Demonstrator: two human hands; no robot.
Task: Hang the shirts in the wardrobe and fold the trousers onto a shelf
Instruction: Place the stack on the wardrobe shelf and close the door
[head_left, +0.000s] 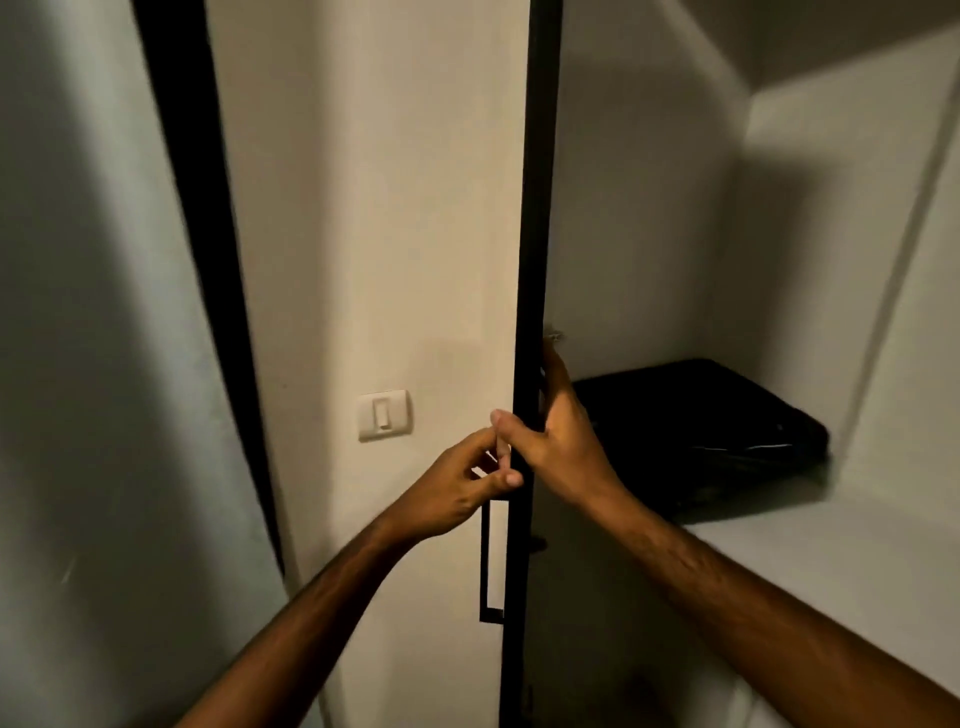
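The wardrobe door stands nearly edge-on to me as a tall black strip down the middle of the view. My right hand grips its edge at about mid height, thumb on the left side and fingers wrapped behind. My left hand curls its fingers round the top of the thin black door handle, just left of the door edge. Inside the wardrobe, a white shelf carries a dark folded bundle at its back. No shirts or hangers are in view.
A cream wall with a white light switch lies behind the door to the left. A pale panel fills the far left. Another white shelf sits higher in the wardrobe, whose side wall is on the right.
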